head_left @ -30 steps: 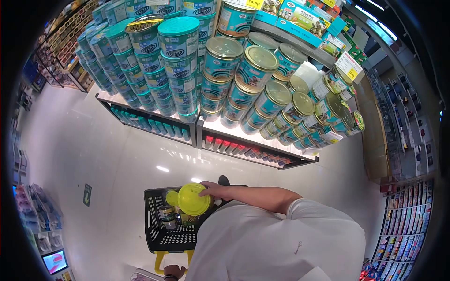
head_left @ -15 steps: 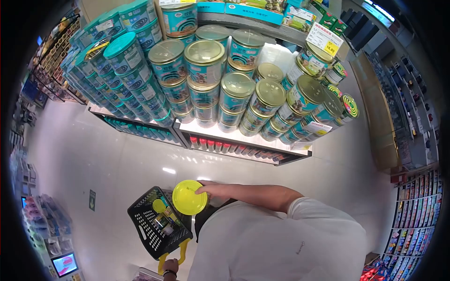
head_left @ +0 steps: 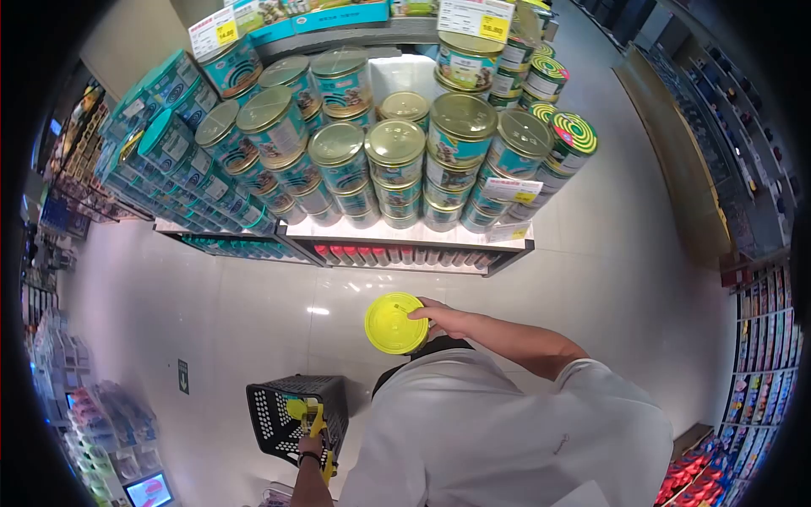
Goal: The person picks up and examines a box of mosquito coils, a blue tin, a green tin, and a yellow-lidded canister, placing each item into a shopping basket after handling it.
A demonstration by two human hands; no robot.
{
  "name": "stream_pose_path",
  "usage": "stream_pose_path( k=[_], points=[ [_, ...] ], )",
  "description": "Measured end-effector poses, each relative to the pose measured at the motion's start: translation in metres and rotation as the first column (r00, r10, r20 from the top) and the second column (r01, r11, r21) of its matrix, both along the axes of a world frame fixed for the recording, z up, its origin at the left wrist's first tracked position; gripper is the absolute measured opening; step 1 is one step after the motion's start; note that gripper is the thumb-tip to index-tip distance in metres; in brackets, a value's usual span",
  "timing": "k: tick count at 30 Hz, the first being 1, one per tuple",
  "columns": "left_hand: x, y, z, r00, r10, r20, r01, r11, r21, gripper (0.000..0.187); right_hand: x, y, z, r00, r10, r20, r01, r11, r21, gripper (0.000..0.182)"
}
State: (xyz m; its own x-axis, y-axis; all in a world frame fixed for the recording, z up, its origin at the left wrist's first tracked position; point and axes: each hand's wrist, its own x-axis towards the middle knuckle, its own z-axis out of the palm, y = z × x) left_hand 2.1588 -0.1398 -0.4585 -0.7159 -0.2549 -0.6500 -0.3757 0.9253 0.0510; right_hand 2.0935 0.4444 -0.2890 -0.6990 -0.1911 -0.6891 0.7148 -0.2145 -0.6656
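My right hand (head_left: pixel 436 314) grips a round tub with a yellow lid (head_left: pixel 392 328) by its right edge, thumb over the lid. The lid faces up and hides most of the body below it. With my left hand (head_left: pixel 311 446) closed round the yellow handle, I hold a black perforated shopping basket (head_left: pixel 338 406) low on my left side. Inside the basket a small yellow round item (head_left: pixel 296 408) shows, partly covered by the handle. The tub is to the right of the basket and apart from it.
In front stands a display shelf (head_left: pixel 405 232) stacked with teal cans with gold lids (head_left: pixel 394 144). Teal tubs (head_left: pixel 173 139) rise at its left, and red-capped bottles (head_left: pixel 363 255) line the lower shelf. Packed racks (head_left: pixel 764 363) stand far right; a lit screen (head_left: pixel 149 490) is lower left.
The view has shifted along the display. My right hand with the tub appears farther right and higher, away from the basket. The basket has swung and tilted, and its contents are now mostly hidden.
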Motion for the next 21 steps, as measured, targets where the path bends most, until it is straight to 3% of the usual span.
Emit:
stream_pose_path(
  k=[2,3,5,6,7,8,9,11,12,13,15,16,18,19,21],
  points=[
    [0.000,0.002,-0.032,0.992,0.123,-0.037,-0.123,0.992,0.023,0.046,0.030,0.009,-0.001,0.997,-0.078,0.001,0.078,0.997,0.015,0.074],
    [-0.003,0.007,-0.040,0.994,0.101,-0.037,-0.100,0.995,0.028,0.046,0.043,0.015,-0.002,0.992,-0.128,0.008,0.128,0.991,0.031,0.073],
    [0.005,0.012,-0.051,0.938,-0.304,-0.166,0.315,0.948,0.046,0.027,0.071,0.025,-0.007,0.980,-0.200,0.007,0.200,0.980,-0.014,0.075],
    [0.009,0.020,-0.049,0.829,-0.551,-0.098,0.548,0.835,-0.058,0.019,0.087,0.028,-0.008,0.969,-0.245,0.011,0.245,0.967,-0.063,0.078],
    [0.012,0.029,-0.048,0.787,-0.596,-0.160,0.604,0.797,0.002,0.018,0.102,0.034,-0.009,0.969,-0.244,0.028,0.245,0.968,-0.060,0.078],
    [0.018,0.039,-0.067,0.954,-0.247,-0.168,0.277,0.943,0.186,0.021,0.113,0.041,-0.006,0.962,-0.270,0.033,0.272,0.958,-0.095,0.077],
    [0.025,0.046,-0.083,0.985,0.133,-0.111,-0.087,0.933,0.351,0.024,0.124,0.048,-0.004,0.954,-0.298,0.034,0.300,0.945,-0.133,0.077],
    [0.042,0.087,-0.065,0.937,0.334,-0.104,-0.264,0.870,0.417,0.031,0.145,0.062,0.002,0.936,-0.350,0.030,0.350,0.926,-0.139,0.072],
    [0.051,0.106,-0.045,0.978,0.187,-0.096,-0.137,0.912,0.385,0.033,0.155,0.072,0.006,0.926,-0.376,-0.014,0.370,0.916,-0.155,0.070],
    [0.063,0.095,-0.072,0.943,-0.117,-0.312,0.241,0.886,0.397,0.031,0.166,0.080,0.013,0.914,-0.403,-0.054,0.389,0.905,-0.174,0.068],
    [0.071,0.138,-0.043,0.995,-0.016,0.095,-0.008,0.970,0.241,0.033,0.186,0.101,0.009,0.895,-0.442,-0.067,0.422,0.885,-0.196,0.066],
    [0.076,0.159,-0.029,0.995,-0.023,0.093,0.001,0.972,0.235,0.033,0.195,0.111,0.016,0.881,-0.467,-0.075,0.442,0.869,-0.222,0.066],
    [0.098,0.191,-0.008,0.963,0.209,0.170,-0.248,0.935,0.254,0.040,0.212,0.135,0.022,0.867,-0.493,-0.075,0.462,0.850,-0.253,0.067],
    [0.111,0.199,-0.003,0.963,0.209,0.170,-0.246,0.938,0.244,0.040,0.223,0.149,0.018,0.859,-0.506,-0.072,0.473,0.841,-0.262,0.064],
    [0.125,0.196,-0.040,0.991,0.129,0.048,-0.136,0.969,0.208,0.046,0.240,0.180,0.019,0.851,-0.518,-0.086,0.479,0.833,-0.278,0.062]
  ],
)
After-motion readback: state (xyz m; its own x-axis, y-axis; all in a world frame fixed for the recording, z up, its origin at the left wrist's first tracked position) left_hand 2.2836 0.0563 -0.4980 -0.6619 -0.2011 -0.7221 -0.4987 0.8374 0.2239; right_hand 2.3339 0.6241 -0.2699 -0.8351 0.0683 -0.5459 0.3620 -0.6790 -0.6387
